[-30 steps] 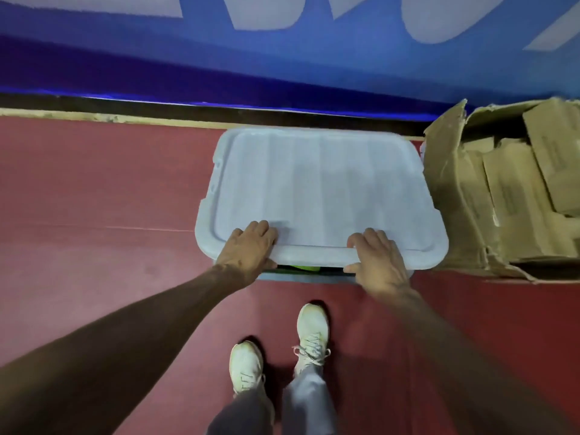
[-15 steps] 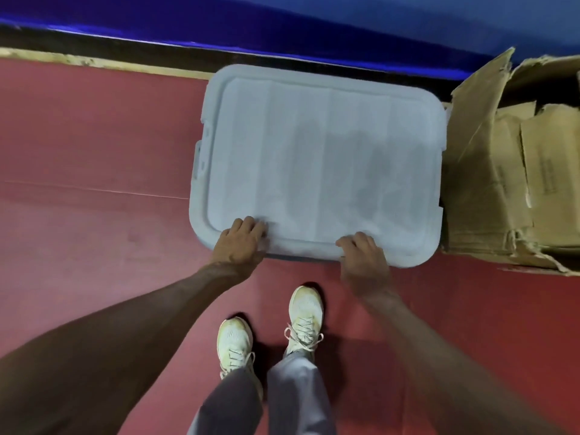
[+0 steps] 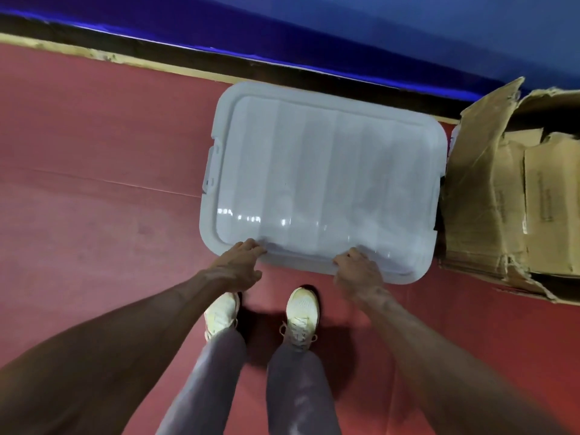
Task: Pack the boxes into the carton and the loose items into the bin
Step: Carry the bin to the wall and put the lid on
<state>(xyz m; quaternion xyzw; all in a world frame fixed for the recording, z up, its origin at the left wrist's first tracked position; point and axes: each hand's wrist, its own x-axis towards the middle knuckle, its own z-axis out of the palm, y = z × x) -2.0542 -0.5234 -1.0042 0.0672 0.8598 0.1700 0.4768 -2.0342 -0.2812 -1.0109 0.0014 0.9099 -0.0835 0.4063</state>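
Lid (image 3: 323,180), pale grey and ribbed, covers the bin at 12 o'clock. Left hand (image 3: 238,268) and right hand (image 3: 357,271) press flat on its near rim, grasping nothing. Torn carton (image 3: 489,196) of boxes (image 3: 552,199) abuts at 3 o'clock; open red floor (image 3: 94,183) lies at 9.

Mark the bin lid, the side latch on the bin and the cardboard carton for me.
bin lid (image 3: 326,183): head view, middle of the flat white top panel.
side latch (image 3: 211,166): head view, clip on the lid's left edge.
cardboard carton (image 3: 477,189): head view, its raised brown flap next to the bin.
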